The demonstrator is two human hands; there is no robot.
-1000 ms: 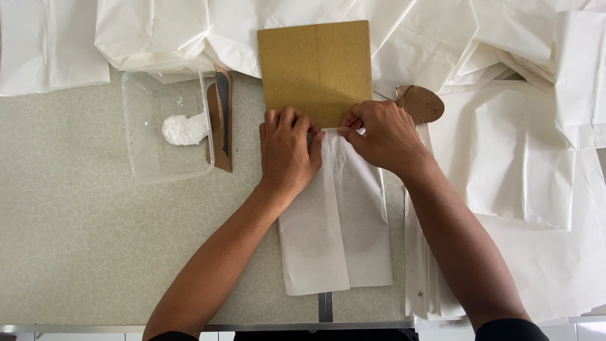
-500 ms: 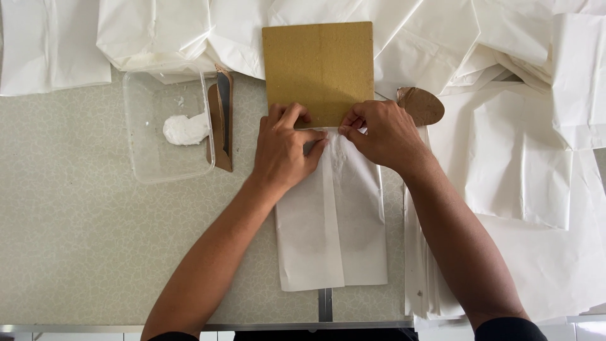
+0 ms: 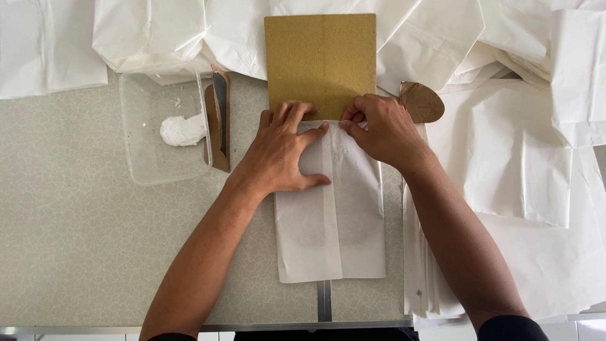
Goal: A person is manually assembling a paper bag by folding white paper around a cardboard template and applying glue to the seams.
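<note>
We are in the middle of forming a white paper bag [image 3: 331,221] around the brown board [image 3: 320,60] on the counter [image 3: 76,240]: our left hand [image 3: 281,155] lies flat, pinning the folded paper, while our right hand [image 3: 382,129] pinches its top edge in a narrow grip. To our judgement, the next move calls for creasing that edge squarely against the board.

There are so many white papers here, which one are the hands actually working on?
The folded white paper in the middle, under both hands, its top edge at the brown board. The other sheets lie untouched around it.
</note>
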